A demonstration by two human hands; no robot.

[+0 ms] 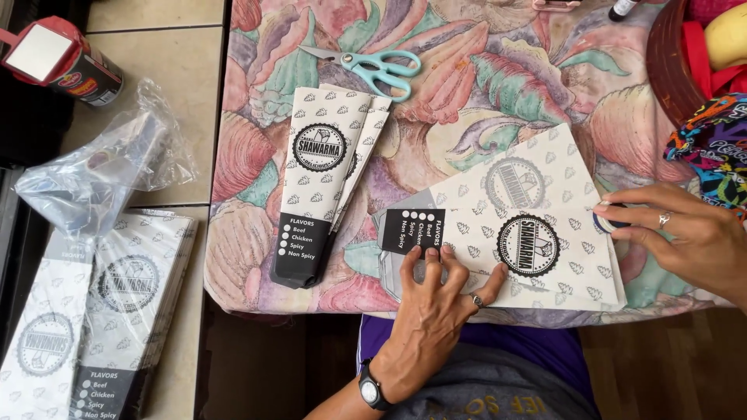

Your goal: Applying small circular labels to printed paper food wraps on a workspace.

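Floral cloth in pinks and greens [498,85] covers the table I look down on, the biggest thing in view. On it, right before me, lies a white paper sheet printed with small leaves, a round black emblem and a black panel [537,233], partly folded, with a second sheet showing beneath it. My left hand [436,303] presses flat on its near edge, fingers spread and resting beside the black panel, gripping nothing. My right hand [685,233] sits at the sheet's right edge, thumb and forefinger pinched on a small round dark-and-white thing [607,222]; I cannot tell what it is. Further left on the cloth lie finished folded paper sleeves [323,179], stacked and overlapping. Beyond them are teal-handled scissors [373,66]. Off the table, on the tiled floor, rest a stack of flat sheets [101,311] and a crumpled clear plastic bag [101,175].
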